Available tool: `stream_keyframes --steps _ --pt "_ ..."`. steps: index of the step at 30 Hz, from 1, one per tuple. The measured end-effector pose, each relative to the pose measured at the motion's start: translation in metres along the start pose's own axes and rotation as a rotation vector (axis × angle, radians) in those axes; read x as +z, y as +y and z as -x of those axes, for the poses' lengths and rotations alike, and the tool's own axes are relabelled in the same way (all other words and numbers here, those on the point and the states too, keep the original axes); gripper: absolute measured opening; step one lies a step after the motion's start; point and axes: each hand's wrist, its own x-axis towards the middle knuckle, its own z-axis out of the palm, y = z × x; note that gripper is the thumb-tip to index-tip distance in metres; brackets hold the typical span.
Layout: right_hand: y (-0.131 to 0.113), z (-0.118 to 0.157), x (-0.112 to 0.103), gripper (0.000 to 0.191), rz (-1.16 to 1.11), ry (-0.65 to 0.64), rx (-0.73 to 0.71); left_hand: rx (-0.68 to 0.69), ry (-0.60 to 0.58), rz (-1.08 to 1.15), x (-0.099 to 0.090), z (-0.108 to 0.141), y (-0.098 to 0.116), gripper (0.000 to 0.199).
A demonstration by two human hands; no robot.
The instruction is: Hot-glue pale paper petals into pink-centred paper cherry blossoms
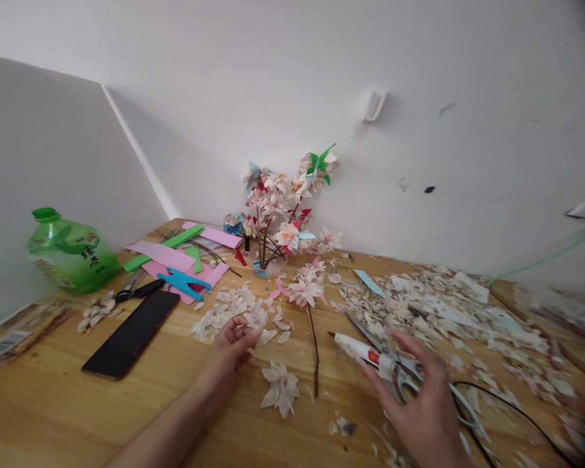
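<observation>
The left hand [229,348] is hovering half open above the bench [39,396], with its fingers loosely curled, and I cannot see anything inside them. The right hand [409,396] is closing around a white glue gun [365,356], which is lying across the blades of scissors [370,338], and a black cord [511,406] is running away to the right. Between the hands, a paper blossom [305,292] is sitting on a bare twig [314,357], and one loose paper flower [280,389] is lying just beside it. Farther back, many finished blossoms are standing in a branch bouquet [277,201] inside a small clear cup [263,266]. Much material is remaining unused: loose petals [229,312], a wide drift of paper scraps [443,312] and coloured paper strips [163,255]. The tips of the scissors are partly hidden, and the right side of the view is blurred, so those scraps are hard to make out.
</observation>
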Motion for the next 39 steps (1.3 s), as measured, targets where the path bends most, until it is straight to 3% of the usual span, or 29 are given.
stream_keyframes --steps 1,3,4,6,9,12,14,19,21,27,39 --pt "-0.011 -0.002 0.000 0.039 -0.043 -0.061 -0.131 0.004 -0.002 -0.004 0.000 -0.001 0.000 0.040" --pt "-0.035 -0.005 0.007 0.015 -0.154 -0.376 -0.232 0.012 -0.009 -0.013 0.002 -0.002 -0.001 0.039" --pt "-0.047 -0.006 0.014 0.008 -0.188 -0.515 -0.207 0.016 -0.013 -0.017 0.002 -0.002 -0.001 0.040" --pt "-0.066 -0.006 0.030 0.014 -0.198 -0.699 -0.074 0.027 -0.020 -0.026 0.002 -0.003 -0.002 0.040" --pt "-0.080 -0.006 0.051 0.011 -0.261 -0.822 0.027 0.047 -0.024 -0.038 0.000 -0.004 -0.001 0.041" --pt "-0.077 -0.007 0.059 0.011 -0.397 -0.830 0.129 0.065 -0.034 -0.051 -0.001 -0.003 0.001 0.041" --pt "-0.070 -0.009 0.058 0.011 -0.577 -0.804 0.279 0.073 -0.048 -0.065 0.000 -0.002 0.002 0.043" --pt "-0.060 -0.007 0.055 0.013 -1.286 -0.728 1.019 0.073 -0.062 -0.100 0.002 -0.002 0.004 0.045" --pt "-0.060 -0.005 0.055 0.017 -1.387 -0.704 1.162 0.069 -0.058 -0.109 0.001 -0.003 0.004 0.045" --pt "-0.058 0.001 0.057 0.022 -1.596 -0.692 1.363 0.045 -0.027 -0.131 -0.004 -0.007 0.002 0.045" --pt "-0.062 0.002 0.056 0.019 -1.758 -0.698 1.344 -0.053 -0.101 -0.194 0.003 0.001 0.008 0.048"
